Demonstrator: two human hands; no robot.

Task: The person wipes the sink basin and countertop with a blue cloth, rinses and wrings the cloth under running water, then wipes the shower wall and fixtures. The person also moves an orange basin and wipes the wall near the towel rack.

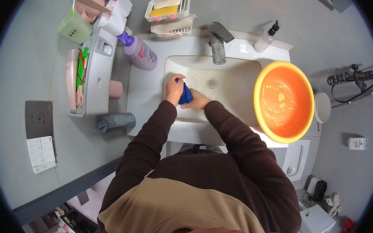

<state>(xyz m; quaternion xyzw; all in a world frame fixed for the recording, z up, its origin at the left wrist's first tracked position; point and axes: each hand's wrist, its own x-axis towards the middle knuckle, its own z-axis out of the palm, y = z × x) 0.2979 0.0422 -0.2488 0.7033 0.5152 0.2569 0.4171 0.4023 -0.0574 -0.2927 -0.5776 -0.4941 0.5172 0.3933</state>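
A wet-looking blue cloth [185,94] is bunched between my two hands over the left part of the white washbasin [239,87]. My left hand [174,88] grips it from the left, with a bit of blue poking out by the fingers. On the cloth's right and lower side, my right hand [197,100] is closed around it. Shallow, bubbly water lies on the basin floor near the drain [212,83]. Above the basin's back edge stands a dark grey faucet [219,48].
An orange plastic tub [281,103] with a yellow rim rests on the right counter. A purple pump bottle [142,53] stands at the left, a clear pump bottle [265,41] behind. Soap bars lie in a wall rack [150,15]. A grey cylinder [117,122] juts out near my left forearm.
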